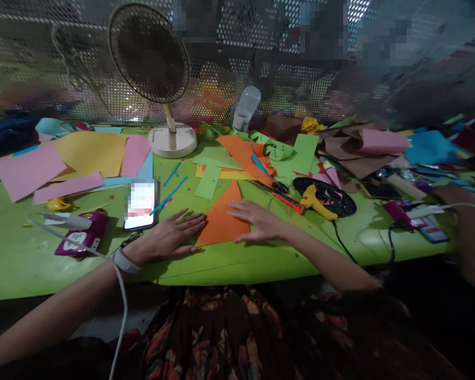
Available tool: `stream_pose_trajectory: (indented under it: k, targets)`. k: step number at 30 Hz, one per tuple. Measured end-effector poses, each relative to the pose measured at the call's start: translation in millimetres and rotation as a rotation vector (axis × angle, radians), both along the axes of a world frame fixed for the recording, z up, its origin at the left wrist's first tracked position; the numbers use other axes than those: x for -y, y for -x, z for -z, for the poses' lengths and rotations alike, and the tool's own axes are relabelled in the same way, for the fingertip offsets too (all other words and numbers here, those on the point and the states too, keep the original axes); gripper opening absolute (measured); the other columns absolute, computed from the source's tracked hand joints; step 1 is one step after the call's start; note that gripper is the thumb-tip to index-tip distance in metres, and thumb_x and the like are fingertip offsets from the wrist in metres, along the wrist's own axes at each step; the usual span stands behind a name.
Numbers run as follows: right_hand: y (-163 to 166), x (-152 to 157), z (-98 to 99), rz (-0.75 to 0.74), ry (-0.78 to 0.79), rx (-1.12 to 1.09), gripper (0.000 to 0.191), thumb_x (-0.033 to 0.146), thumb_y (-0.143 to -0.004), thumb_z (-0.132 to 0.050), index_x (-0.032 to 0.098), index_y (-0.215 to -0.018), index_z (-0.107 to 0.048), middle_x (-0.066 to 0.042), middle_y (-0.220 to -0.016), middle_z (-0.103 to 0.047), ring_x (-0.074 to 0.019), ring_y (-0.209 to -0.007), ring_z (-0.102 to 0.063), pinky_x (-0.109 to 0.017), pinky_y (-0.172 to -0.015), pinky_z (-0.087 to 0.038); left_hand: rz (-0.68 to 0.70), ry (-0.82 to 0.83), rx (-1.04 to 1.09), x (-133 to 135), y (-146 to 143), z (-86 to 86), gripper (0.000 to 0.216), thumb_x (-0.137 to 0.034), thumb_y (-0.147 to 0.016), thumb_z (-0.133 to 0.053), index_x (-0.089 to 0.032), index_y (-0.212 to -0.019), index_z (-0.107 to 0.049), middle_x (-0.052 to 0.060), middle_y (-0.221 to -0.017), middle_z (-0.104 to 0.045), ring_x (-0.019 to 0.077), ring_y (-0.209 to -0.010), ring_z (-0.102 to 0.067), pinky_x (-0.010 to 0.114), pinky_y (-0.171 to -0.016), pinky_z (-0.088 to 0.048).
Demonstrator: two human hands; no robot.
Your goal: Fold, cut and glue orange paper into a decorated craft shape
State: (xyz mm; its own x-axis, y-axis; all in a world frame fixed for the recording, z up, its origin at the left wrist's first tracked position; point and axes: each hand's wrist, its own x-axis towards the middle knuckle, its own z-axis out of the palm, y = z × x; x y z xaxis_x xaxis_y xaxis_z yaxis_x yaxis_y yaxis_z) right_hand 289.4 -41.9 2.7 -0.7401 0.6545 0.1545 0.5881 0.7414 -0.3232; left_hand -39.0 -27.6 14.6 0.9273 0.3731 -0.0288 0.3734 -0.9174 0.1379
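Observation:
A folded-looking orange paper triangle lies flat on the green table in front of me, one point facing away. My left hand rests palm down, its fingers stretched to the triangle's left edge. Over the right side of the paper is my right hand, fingers spread; whether all its fingertips touch the paper I cannot tell. Neither hand holds anything. Beyond the right hand lie an orange-and-black cutter, scissors and a yellow glue gun on a black tray.
A lit phone and a purple power bank with a white cable are at left. A fan stands at the back, near a clear bottle. Coloured paper sheets lie around. Another person's arm is at far right.

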Motion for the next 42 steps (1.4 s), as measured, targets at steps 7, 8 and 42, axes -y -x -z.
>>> stream_pose_trajectory:
  k: [7,8,42]
  targets:
    - [-10.5,23.8,23.4,0.045,-0.167,-0.031,0.030,0.025,-0.096,-0.052,0.013,-0.117,-0.068,-0.016,-0.126,-0.066,-0.0252,-0.118,-0.063,-0.043,-0.103,-0.050,0.014,-0.045,0.081,-12.3,-14.7,0.2,0.071,-0.063,-0.092,-0.044,-0.016,-0.145,-0.042,0.014,-0.148,-0.047,0.0263,-0.136,-0.045,0.044,-0.117,-0.028]
    - [-9.5,22.5,23.6,0.051,-0.164,-0.038,0.029,0.024,-0.095,-0.052,0.013,-0.116,-0.069,-0.016,-0.125,-0.067,-0.0253,-0.117,-0.063,-0.043,-0.102,-0.050,0.006,-0.054,0.114,-12.1,-16.3,0.4,0.071,-0.064,-0.090,-0.047,-0.016,-0.142,-0.046,0.015,-0.145,-0.050,0.0271,-0.133,-0.049,0.045,-0.115,-0.031]
    - [7.4,-19.1,29.0,0.717,-0.023,-0.039,0.030,0.045,-0.096,-0.046,0.022,-0.078,-0.053,-0.007,-0.086,-0.059,-0.0238,-0.084,-0.054,-0.033,-0.067,-0.038,-0.620,0.031,0.118,-51.7,-64.4,11.7,0.042,-0.050,-0.098,-0.037,-0.021,-0.093,-0.067,0.006,-0.065,-0.067,0.0226,-0.061,-0.063,0.031,-0.055,-0.040]
